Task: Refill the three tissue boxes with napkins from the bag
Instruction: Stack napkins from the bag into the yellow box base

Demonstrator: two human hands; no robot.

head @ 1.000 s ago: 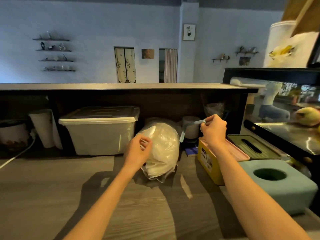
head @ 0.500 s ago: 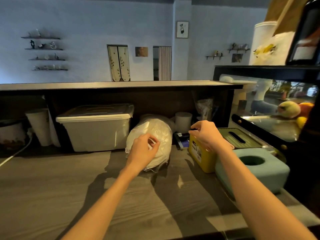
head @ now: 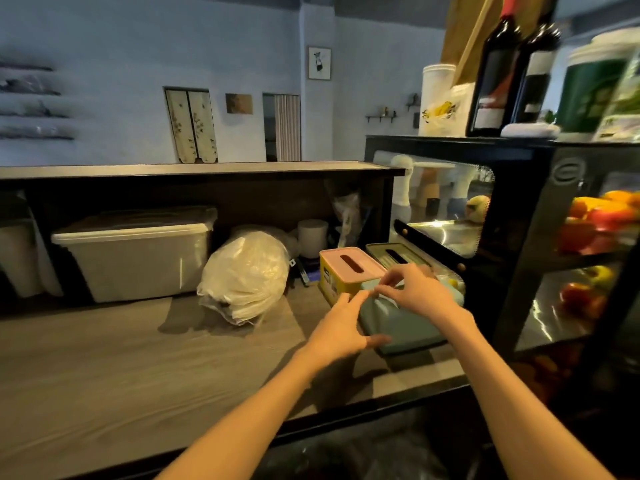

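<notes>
Tissue boxes sit right of centre on desk [head: 138, 358]: teal box [head: 394, 323] nearest, yellow box [head: 343, 271] and green box [head: 394, 256] behind. Napkin bag [head: 246, 275] mid-frame, untouched. Left hand [head: 343, 327] fingers spread at the teal box's side; right hand [head: 415, 292] fingers loosely curled over it, grip unclear. Step: taking the teal box; next, open it.

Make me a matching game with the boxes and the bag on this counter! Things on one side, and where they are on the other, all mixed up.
Things:
1. bag of napkins
2. yellow tissue box
3. teal tissue box
4. green tissue box

Places:
A. farthest back on the right, beside the glass display case
B. under both hands, nearest the counter's front edge
C. next to the big white storage bin
D. between the bag and the green box, with a pink lid

Pairs: 1-C, 2-D, 3-B, 4-A
</notes>
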